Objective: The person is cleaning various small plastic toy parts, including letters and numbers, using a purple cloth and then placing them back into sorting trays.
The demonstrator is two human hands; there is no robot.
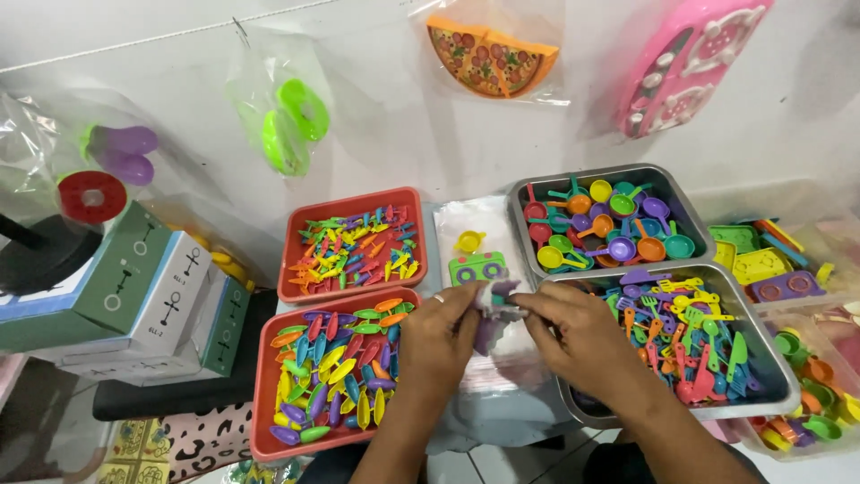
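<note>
Both hands' fingers (473, 300) pinch a small purple toy (498, 298) between them.

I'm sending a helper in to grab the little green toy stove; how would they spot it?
Start at the upper red tray and the upper metal tray. On the plastic bags between them, just beyond the hands, lies the green toy stove. It is the only boxy green piece there, below a small yellow pan.

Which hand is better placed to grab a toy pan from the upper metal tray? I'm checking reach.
Probably the right hand: it sits nearer the upper metal tray, while the left hand lies by the red trays.
</note>
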